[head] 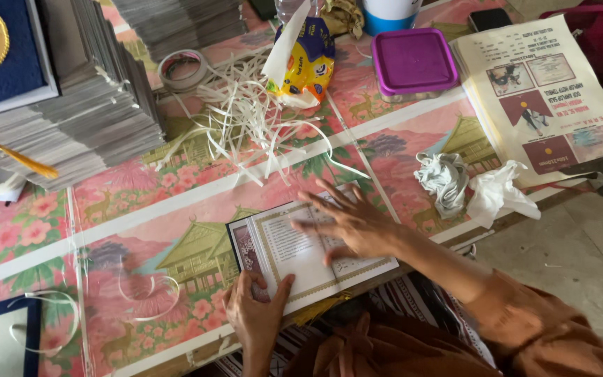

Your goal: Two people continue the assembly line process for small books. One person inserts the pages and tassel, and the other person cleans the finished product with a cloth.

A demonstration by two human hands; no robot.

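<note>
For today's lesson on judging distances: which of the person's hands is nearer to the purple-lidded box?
Right. The right hand lies flat on the open booklet, below the purple-lidded box. The left hand grips the booklet's near left corner, farther from the box.

A small bookbinding or print-finishing workshop, seen from above. Past the fingers (329, 202) pressing on an open booklet (301, 251), the counter (141, 209) is covered with a pink pictorial sheet and strewn with white paper trimmings (246, 119). Tall stacks of gray sheets (85, 119) rise far to the fingers' left, topped by a blue cover (5, 63) with a gold round emblem. A tape roll (183, 70) lies beyond the trimmings. To the right sits a pile of printed sheets (539, 91), with crumpled rags (448, 178) nearer the fingers. Bare concrete floor (567, 251) lies beyond the counter's edge.
</note>
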